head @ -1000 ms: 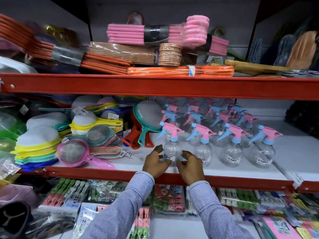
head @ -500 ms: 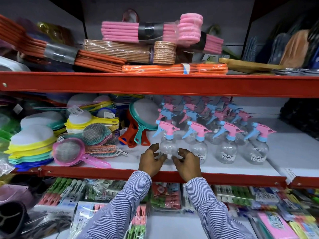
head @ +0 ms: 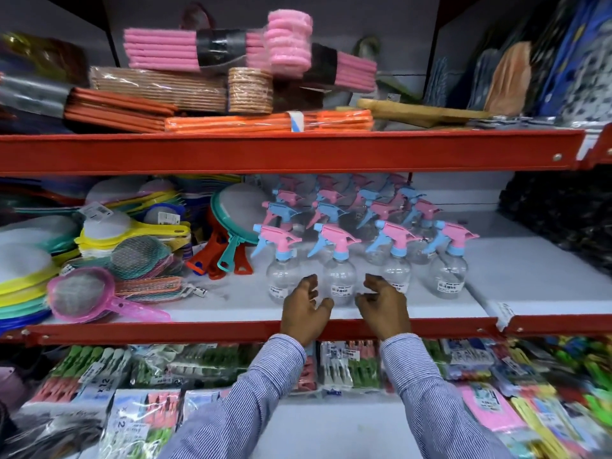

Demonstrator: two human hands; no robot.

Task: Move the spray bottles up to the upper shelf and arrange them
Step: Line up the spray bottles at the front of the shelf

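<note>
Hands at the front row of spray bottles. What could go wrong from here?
1. Left hand and right hand flank one front bottle; the rows behind stand tight, so a nudge could topple neighbours.
2. The trigger heads jut sideways and may snag each other.

Both arms wear long shirt sleeves in fine blue and white stripes, the left sleeve (head: pixel 238 402) and right sleeve (head: pixel 430 399) entering from the bottom of the frame, cuffs ending at the wrists; the left hand (head: pixel 306 309) and right hand (head: pixel 384 308) are bare
</note>
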